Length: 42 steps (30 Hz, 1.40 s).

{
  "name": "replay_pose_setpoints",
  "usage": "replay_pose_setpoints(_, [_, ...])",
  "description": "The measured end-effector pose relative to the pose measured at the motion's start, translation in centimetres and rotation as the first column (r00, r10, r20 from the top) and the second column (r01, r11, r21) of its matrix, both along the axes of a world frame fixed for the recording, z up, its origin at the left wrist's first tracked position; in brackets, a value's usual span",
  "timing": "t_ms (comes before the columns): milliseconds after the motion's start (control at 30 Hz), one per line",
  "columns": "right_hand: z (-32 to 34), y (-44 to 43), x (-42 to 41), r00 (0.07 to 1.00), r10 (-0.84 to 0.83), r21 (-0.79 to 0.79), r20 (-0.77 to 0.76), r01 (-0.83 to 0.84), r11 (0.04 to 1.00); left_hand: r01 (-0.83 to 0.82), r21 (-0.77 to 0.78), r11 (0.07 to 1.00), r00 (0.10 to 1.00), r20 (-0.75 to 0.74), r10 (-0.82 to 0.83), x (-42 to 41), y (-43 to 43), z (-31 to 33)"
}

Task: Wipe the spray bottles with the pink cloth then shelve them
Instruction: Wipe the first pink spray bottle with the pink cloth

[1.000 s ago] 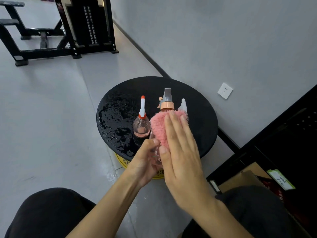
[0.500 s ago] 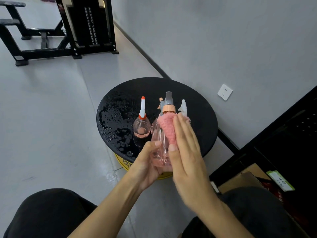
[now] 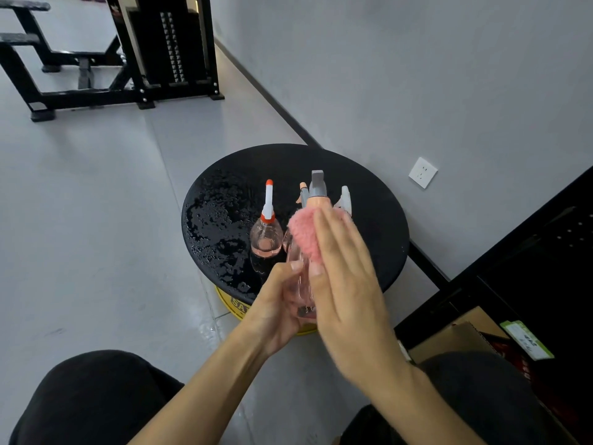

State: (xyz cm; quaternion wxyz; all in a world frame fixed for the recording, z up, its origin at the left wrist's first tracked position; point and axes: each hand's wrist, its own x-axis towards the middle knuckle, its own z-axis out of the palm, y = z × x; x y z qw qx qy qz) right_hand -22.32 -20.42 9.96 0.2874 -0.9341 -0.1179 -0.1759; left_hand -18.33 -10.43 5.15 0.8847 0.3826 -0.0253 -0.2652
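- the left grip [image 3: 276, 311] was curled round the lower body of a clear pink plastic spray bottle [image 3: 300, 284], with the thumb tip up the near side, and held it upright.
- the right grip [image 3: 348, 284] was flat, its fingers straight and close together. it pressed a fluffy pink cloth [image 3: 301, 234] against the bottle's shoulder and right side and clasped nothing itself.
- the pink cloth showed only as a fuzzy patch beyond the fingertips, just under the bottle's peach collar and grey trigger head [image 3: 317, 187]. the rest was hidden beneath the palm.
- the held bottle was at the near rim of a round black surface [image 3: 378, 200]. whether its base touched the rim could not be told.
- just left of it, on the surface, stood a small round clear bottle with a white nozzle and orange-red collar [image 3: 266, 240], with a little pink liquid at the bottom.
- behind the held bottle two more spray heads showed, a peach-tipped grey nozzle [image 3: 303, 194] and a white trigger head [image 3: 345, 197]. their bodies were hidden.
- water droplets [image 3: 211, 226] covered the left part of the surface.
- a yellow drum base [image 3: 236, 305] showed under the surface's near edge.
- a white wall socket [image 3: 423, 172] was on the grey wall to the right.
- a black shelf unit [image 3: 529, 252] stood at far right, with a cardboard box [image 3: 449, 338] and a green label [image 3: 526, 340] low down.
- a black gym machine frame [image 3: 160, 43] stood on the grey floor at top left.
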Motion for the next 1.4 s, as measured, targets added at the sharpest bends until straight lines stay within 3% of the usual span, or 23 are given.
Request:
replay_pose_setpoints(133, [-0.5,0.5,-0.6,0.999,-0.015,-0.136,0.04,0.02,0.991,-0.027,0.024,0.999,0.999,-0.023,0.028,0.2,0.3,0.2])
replay_pose_setpoints(233, [0.7,0.1,1.1,1.0,-0.007,-0.065,0.012,0.008,0.998,0.055,0.085,0.995,0.998,0.033,-0.058,0.2,0.4,0.0])
replay_pose_setpoints(333, [1.6,-0.6,2.8,0.998,-0.001,0.052,-0.06,0.004,0.999,0.098,0.049,0.994,0.992,0.075,-0.101,0.0,0.2,0.1])
replay_pose_setpoints(467, [0.6,-0.2,2.0,1.0,0.009,0.05,-0.014,-0.008,0.999,0.046,0.057,0.997,0.997,0.055,-0.049,0.1,0.0,-0.3])
replay_pose_setpoints(667, [-1.8,0.7,-0.1,0.999,0.05,0.047,0.009,-0.05,0.998,-0.027,-0.082,0.996,1.0,-0.011,0.026,1.5,1.6,-1.3])
replay_pose_setpoints(767, [-3.1,1.0,-0.1,0.994,0.102,0.073,0.026,-0.104,0.992,-0.059,-0.046,0.997,0.997,-0.053,0.056,2.2,2.1,-1.8])
replay_pose_setpoints(967, [-5.0,1.1,0.6,0.979,0.202,0.292,0.036,-0.204,0.935,-0.12,0.06,0.991,0.993,0.019,0.119,4.1,2.9,-2.9])
replay_pose_setpoints(1100, [-4.9,1.3,1.6,0.972,0.235,0.47,-0.011,-0.203,0.859,-0.076,0.114,0.991,0.988,0.141,0.06,5.7,3.7,-3.7])
replay_pose_setpoints(1300, [-5.4,0.8,4.8,0.922,0.344,0.65,-0.177,-0.153,0.745,-0.131,0.184,0.974,0.991,0.045,0.124,8.8,5.5,-6.2])
replay_pose_setpoints(1400, [-6.5,0.2,6.9,0.883,0.366,0.733,-0.294,-0.037,0.679,-0.171,0.237,0.956,0.985,0.024,0.17,10.6,6.6,-7.2])
